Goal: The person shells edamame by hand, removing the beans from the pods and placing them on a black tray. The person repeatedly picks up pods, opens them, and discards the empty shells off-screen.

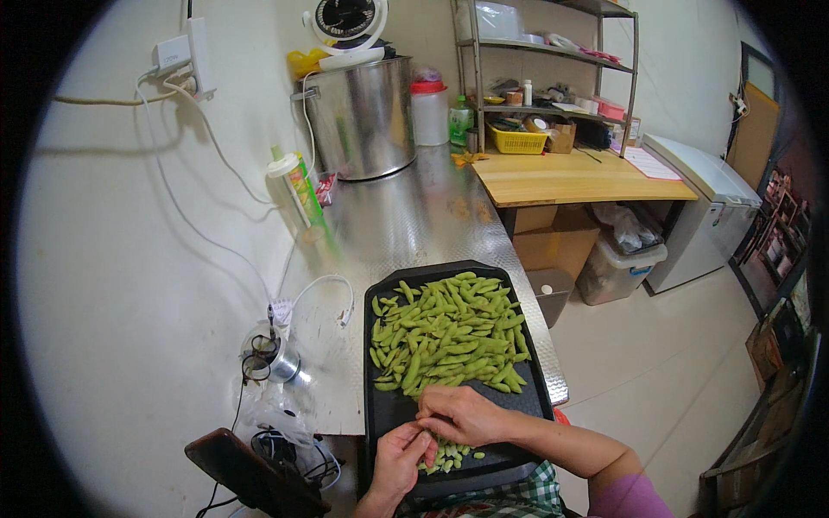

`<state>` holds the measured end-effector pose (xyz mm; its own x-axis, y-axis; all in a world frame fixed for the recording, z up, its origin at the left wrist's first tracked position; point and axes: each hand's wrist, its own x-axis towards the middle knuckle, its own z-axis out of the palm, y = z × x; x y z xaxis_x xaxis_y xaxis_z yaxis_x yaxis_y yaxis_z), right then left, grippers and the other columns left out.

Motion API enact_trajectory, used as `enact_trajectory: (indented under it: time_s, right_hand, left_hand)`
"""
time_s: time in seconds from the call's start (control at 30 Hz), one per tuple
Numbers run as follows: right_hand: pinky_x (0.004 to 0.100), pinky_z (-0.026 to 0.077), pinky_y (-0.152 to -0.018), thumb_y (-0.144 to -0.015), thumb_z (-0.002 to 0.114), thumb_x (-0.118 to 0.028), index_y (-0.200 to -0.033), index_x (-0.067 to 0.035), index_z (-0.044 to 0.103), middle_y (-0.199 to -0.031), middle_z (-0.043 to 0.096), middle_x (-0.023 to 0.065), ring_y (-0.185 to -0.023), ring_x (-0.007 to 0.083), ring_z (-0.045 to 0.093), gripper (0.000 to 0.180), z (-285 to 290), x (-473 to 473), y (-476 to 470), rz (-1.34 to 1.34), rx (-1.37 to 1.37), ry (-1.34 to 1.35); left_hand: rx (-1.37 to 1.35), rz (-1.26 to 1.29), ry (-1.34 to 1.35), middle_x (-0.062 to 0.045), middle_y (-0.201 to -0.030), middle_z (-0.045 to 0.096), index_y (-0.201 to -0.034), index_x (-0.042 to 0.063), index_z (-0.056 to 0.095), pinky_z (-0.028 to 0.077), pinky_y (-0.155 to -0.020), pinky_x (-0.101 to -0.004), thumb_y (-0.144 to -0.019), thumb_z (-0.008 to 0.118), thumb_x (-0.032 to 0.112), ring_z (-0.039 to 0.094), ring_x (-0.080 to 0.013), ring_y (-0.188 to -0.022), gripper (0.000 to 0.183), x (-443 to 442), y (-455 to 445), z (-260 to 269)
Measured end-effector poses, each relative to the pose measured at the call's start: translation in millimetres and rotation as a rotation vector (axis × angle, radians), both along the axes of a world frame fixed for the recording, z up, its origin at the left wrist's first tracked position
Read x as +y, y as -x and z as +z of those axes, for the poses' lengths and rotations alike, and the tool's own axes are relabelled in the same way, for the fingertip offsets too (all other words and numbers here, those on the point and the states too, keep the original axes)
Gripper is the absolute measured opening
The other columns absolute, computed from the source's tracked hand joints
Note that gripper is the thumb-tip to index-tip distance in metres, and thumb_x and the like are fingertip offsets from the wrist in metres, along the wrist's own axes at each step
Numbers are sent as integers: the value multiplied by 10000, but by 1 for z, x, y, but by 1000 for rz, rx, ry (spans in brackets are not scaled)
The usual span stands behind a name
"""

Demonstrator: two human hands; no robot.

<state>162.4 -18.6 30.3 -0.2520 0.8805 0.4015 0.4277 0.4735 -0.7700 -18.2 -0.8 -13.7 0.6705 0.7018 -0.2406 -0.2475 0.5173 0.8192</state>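
A black rectangular tray point(536, 382) holds a large heap of green soybean pods point(453, 330) over its far and middle part. Shelled green soybeans point(456, 453) lie at the tray's near end. My left hand point(403, 456) is over the near left of the tray, thumb and index finger pinched together. My right hand point(463, 414) meets it from the right, its fingertips bent down against those of the left. Something small may be between the fingertips, but they hide it, so I cannot tell whether either hand holds a pod.
The metal-topped table point(414, 220) carries a large steel pot point(363, 123), a white cable and a metal can point(282, 359) with eyeglasses. A dark phone-like object point(249, 472) stands at lower left. Rightward are a wooden desk point(583, 181), a lidded plastic bin point(615, 272) and a white chest freezer point(699, 220).
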Motion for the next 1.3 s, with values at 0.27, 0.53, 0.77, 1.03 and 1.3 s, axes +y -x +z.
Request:
enact_trajectory:
  time_s: [0.27,0.53,0.77,1.03,1.3]
  right_hand:
    - [404,455,-624,-796,620,-50,-794,7,500,-771,490,154,-725,356,549,133,-3,2,7,-103,-113,-54]
    - [417,470,-620,-764,620,-40,-764,8,473,-760,493,165,-725,357,554,155,-3,-7,22,-266,-178,-94]
    - [387,482,-627,-769,639,-52,-821,1,551,-794,521,140,-747,326,558,115,13,-40,52,-495,-112,-129]
    - [314,523,-626,-722,710,-29,-913,-2,635,-877,614,112,-746,247,627,207,-15,-63,76,-482,-39,-326]
    - [341,495,-668,-738,676,-60,-925,-6,610,-890,592,106,-777,263,610,205,-49,-56,67,-501,-138,-403]
  left_hand:
    - [60,35,-70,-45,-707,561,-933,-40,607,417,-559,-234,-953,496,57,510,-104,-606,149,1,-7,4]
    - [169,67,-205,-55,-755,616,-903,-31,608,457,-555,-242,-906,478,-32,554,-101,-612,130,-5,-9,9]
    - [567,170,-773,-125,-816,655,-975,-60,600,518,-655,-327,-858,555,-7,650,-225,-719,136,-19,3,21]
    - [662,377,-1246,-215,-872,635,-996,-97,597,510,-695,-393,-801,575,-39,635,-367,-795,205,-43,25,4]
    - [535,384,-1256,-202,-846,609,-1020,-69,592,491,-672,-387,-822,558,-42,607,-362,-770,203,-30,14,-29]
